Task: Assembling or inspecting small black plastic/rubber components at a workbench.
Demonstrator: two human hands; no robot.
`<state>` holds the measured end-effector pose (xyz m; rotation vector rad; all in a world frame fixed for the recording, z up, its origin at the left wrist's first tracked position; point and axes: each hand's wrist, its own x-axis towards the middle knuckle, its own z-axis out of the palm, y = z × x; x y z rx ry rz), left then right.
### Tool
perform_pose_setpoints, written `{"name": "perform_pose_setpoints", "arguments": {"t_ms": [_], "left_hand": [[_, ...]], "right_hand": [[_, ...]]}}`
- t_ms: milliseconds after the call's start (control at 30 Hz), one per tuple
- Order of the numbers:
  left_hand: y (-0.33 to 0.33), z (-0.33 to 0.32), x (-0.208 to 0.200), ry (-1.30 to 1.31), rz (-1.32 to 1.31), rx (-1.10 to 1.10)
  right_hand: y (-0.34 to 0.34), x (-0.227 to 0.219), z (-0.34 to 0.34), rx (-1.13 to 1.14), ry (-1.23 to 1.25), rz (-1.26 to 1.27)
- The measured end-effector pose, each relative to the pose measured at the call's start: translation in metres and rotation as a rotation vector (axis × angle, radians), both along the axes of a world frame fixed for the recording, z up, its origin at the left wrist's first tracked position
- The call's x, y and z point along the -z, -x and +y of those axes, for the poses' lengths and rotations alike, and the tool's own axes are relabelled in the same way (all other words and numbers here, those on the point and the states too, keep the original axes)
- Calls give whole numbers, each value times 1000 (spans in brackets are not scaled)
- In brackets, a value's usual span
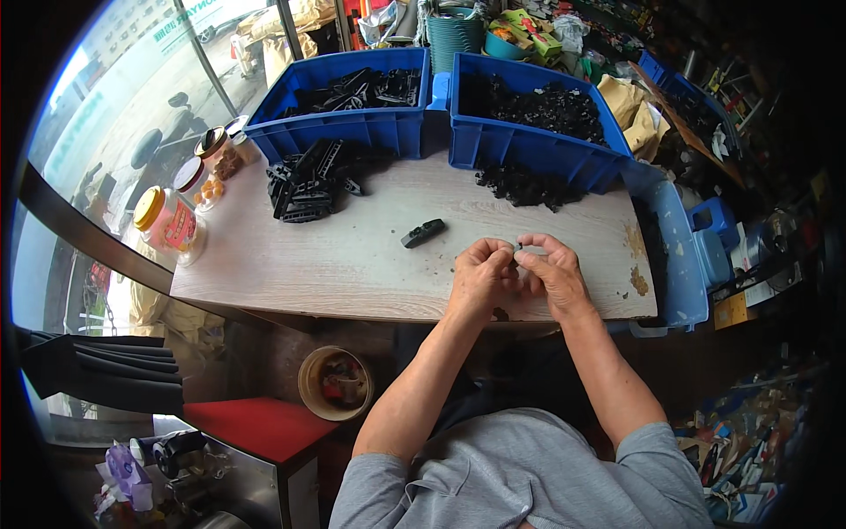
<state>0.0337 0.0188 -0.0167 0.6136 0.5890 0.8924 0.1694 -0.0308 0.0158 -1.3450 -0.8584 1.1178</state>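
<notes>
My left hand [481, 280] and my right hand [559, 275] meet over the front right part of the table, fingertips pinched together. Between them is a small black part [519, 247], mostly hidden by the fingers, its exact kind too small to make out. Left of my hands, a single elongated black plastic piece [425, 234] lies on the wood-grain table [352, 264]. Beyond it to the left is a heap of long black plastic pieces [308, 183]. Small black parts [529, 187] form another heap beyond my hands.
Two blue crates, one with long black pieces [339, 130] and one with small black parts [538, 154], stand along the far edge. Lidded jars [172, 225] line the left edge. A light-blue bin [683, 264] adjoins the right side; a bucket [336, 383] sits below the front edge.
</notes>
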Motion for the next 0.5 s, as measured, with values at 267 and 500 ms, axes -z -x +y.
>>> {"name": "perform_pose_setpoints", "arguments": {"t_ms": [267,500], "left_hand": [[5,-10,-2,-252,257,-121],[53,12,-9,-1095,1123,-804]], "right_hand": [[-8,6,0,-144,7,-25],[0,11,0,-189,-68,93]]}}
